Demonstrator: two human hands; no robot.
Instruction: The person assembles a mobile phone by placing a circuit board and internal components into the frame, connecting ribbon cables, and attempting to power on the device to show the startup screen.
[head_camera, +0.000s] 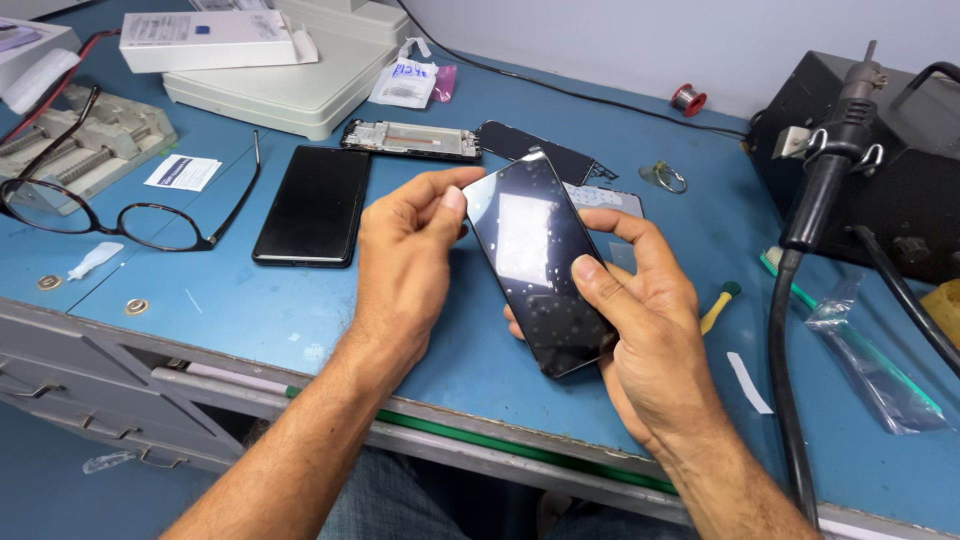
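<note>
Both hands hold a black phone screen panel (537, 262) above the middle of the blue workbench (250, 310), its glossy face turned up and catching a pale reflection, its long axis running from about 11 o'clock to 5 o'clock. The left hand (405, 260) closes on the panel's upper left edge — thumb tip pressed at the corner, the fingers curled behind where they cannot be seen. The right hand (640, 320) cradles the lower right part, thumb lying across the glass and the other fingers wrapped under and along the far edge, so the panel is gripped from both sides and clear of the bench. At 9 o'clock from the panel a second black phone (313, 205) lies flat, face up. Further out at 9 o'clock rests a pair of black-framed glasses (130, 215). At 11 o'clock a bare phone frame (411, 140) lies beside a white box (300, 85). At 3 o'clock a black hot-air handle (835, 165) hangs in its holder on a dark station (900, 140), its thick hose dropping toward 5 o'clock — a clear plastic bag (870, 365) lies just right of it.
</note>
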